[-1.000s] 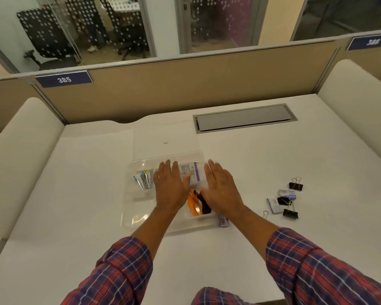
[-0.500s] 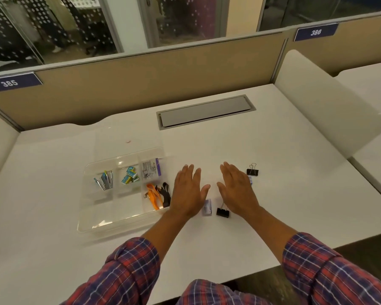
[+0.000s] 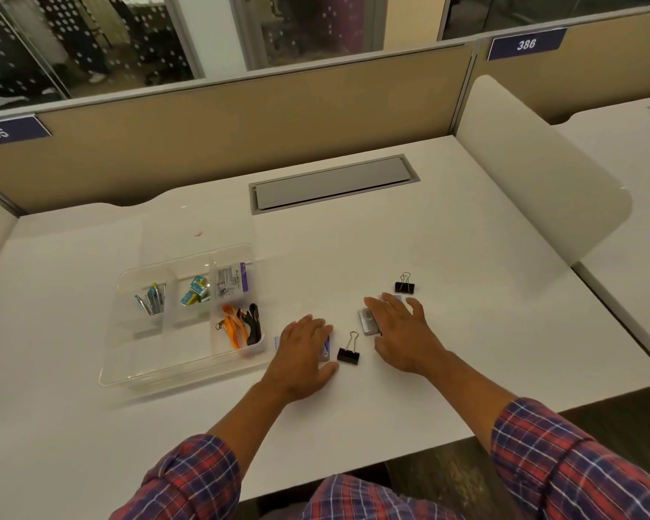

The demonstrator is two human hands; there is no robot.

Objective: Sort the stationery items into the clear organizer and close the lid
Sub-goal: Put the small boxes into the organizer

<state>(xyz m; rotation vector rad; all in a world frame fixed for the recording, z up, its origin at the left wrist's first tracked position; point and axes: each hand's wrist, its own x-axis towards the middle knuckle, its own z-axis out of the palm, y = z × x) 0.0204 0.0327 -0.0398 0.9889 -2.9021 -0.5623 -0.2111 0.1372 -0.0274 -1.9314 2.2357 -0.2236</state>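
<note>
The clear organizer (image 3: 154, 373) lies on the white desk at left, lid off or open. Its compartments hold small metal items (image 3: 151, 299), teal packets (image 3: 196, 290), a labelled packet (image 3: 232, 280) and orange and black clips (image 3: 239, 324). My left hand (image 3: 303, 356) rests flat just right of the organizer, over a small purple-edged packet (image 3: 326, 349). My right hand (image 3: 400, 334) lies flat over a small grey packet (image 3: 367, 320). One black binder clip (image 3: 349, 353) sits between my hands, another (image 3: 405, 285) just beyond my right hand.
A grey cable hatch (image 3: 334, 183) is set into the desk at the back. Tan partition panels (image 3: 241, 118) close off the rear. A white rounded divider (image 3: 533, 174) stands at the right. The desk's front edge (image 3: 447, 437) runs close below my wrists.
Both hands moved from over the organizer to the loose items at its right, then settled lower onto them. The view swung right, so the organizer now sits at left.
</note>
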